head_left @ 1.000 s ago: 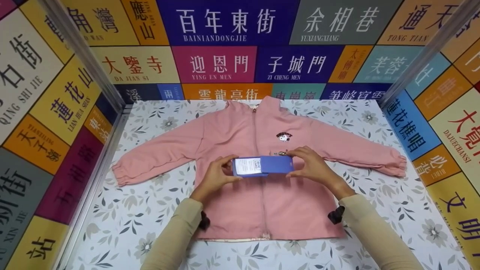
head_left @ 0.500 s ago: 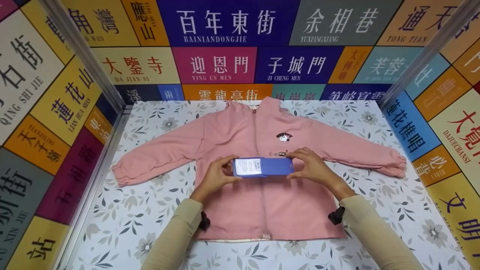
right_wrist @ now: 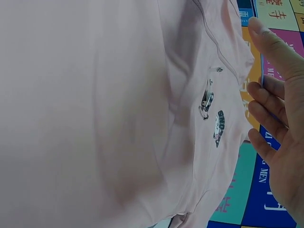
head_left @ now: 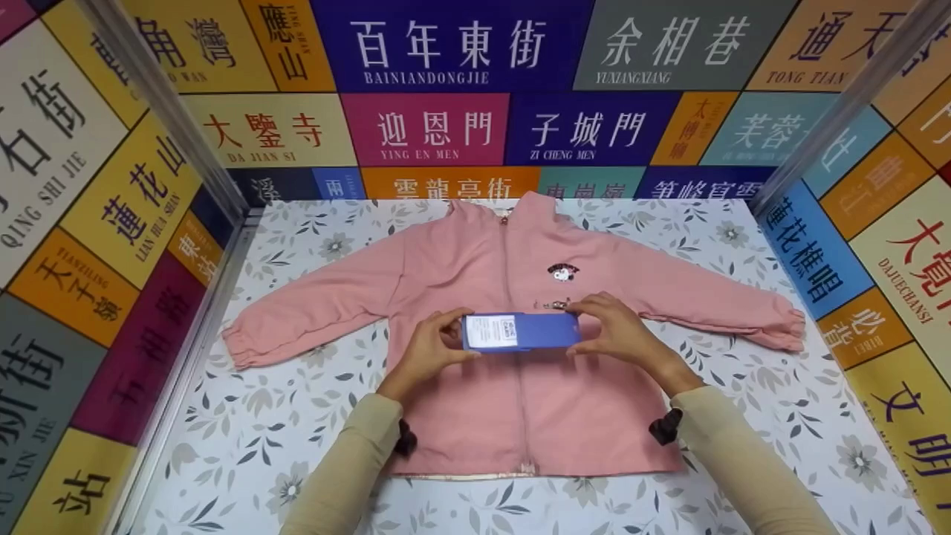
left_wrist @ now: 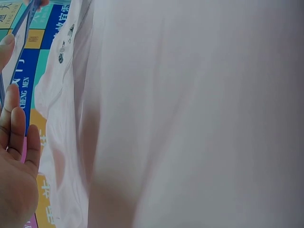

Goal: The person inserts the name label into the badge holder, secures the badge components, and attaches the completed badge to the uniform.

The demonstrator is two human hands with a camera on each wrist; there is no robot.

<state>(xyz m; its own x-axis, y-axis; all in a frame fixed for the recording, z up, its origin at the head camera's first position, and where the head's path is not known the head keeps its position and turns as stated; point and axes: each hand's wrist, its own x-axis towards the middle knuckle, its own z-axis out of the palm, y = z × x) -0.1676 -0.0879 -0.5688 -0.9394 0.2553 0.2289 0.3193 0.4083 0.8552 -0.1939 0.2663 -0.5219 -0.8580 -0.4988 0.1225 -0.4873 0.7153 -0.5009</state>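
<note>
Both hands hold a flat blue card holder (head_left: 546,331) level above the middle of a pink zip-up jacket (head_left: 461,416). A white printed card or label (head_left: 491,331) shows on its left half, and a plain blue part covers the right half. My left hand (head_left: 431,345) grips the left end between thumb and fingers. My right hand (head_left: 620,334) pinches the right end, thumb below and fingers above. Just behind the holder, a small metal clip (right_wrist: 207,100) lies on the jacket front. A dark and white cartoon patch (head_left: 562,273) sits above the clip on the chest.
The jacket lies spread out, zip closed, sleeves reaching left and right, on a white leaf-patterned tabletop (head_left: 297,423). Colourful panels with Chinese lettering form a back wall (head_left: 461,44) and side walls. Metal posts (head_left: 178,111) stand at the back corners.
The card holder's tilt shifts slightly, and a little more of the small metal pieces shows behind it. Both hands keep their places and grip.
</note>
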